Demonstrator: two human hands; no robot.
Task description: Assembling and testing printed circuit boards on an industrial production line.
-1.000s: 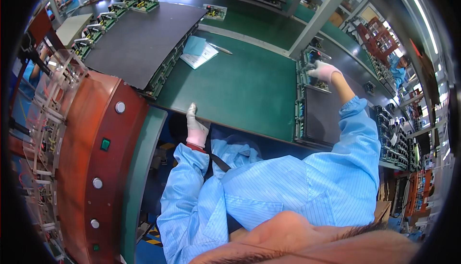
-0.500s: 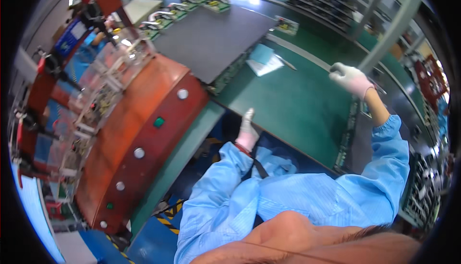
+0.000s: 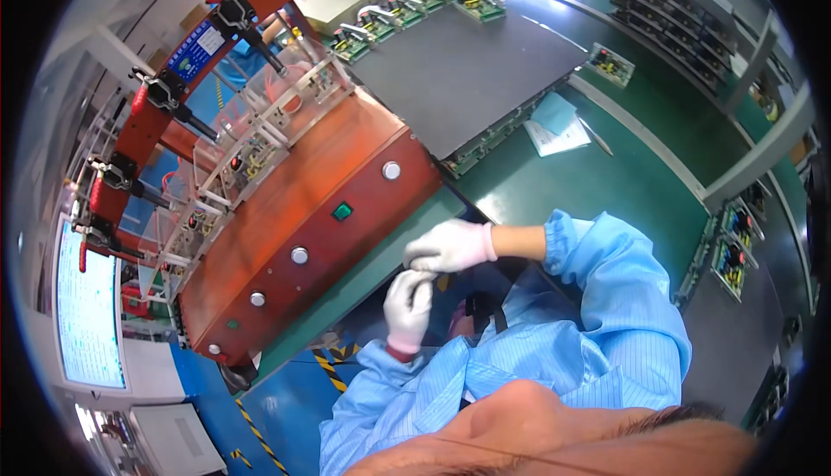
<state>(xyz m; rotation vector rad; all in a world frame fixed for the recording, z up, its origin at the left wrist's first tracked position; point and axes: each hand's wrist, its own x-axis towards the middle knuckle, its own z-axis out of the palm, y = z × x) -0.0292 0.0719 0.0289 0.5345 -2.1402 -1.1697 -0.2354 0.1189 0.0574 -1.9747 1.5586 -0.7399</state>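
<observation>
My left hand [image 3: 407, 310], in a white glove, is raised in front of my body with its fingers bent and pressed together. Just above it my right hand [image 3: 452, 247], gloved too, reaches across with curled fingers that touch or nearly touch the left fingertips. Whether anything small lies between them is hidden. Closest to both hands is the front of a red-orange test fixture [image 3: 320, 173], with round silver buttons and green ones along its face. Circuit boards [image 3: 251, 160] sit in it beneath clear plastic plates and black toggle clamps [image 3: 164, 95] with red handles.
A dark grey mat [image 3: 467, 69] lies beyond the fixture, with several circuit boards [image 3: 415, 4] along its far edge. Paper sheets [image 3: 554, 134] and a pen [image 3: 597, 137] rest on the green bench [image 3: 640, 190]. A lit monitor [image 3: 86, 311] stands at the left; more boards [image 3: 734, 247] are at the right.
My right hand has come from far out over the right of the bench to meet my left hand. The view has turned left, bringing more of the fixture and the monitor into sight.
</observation>
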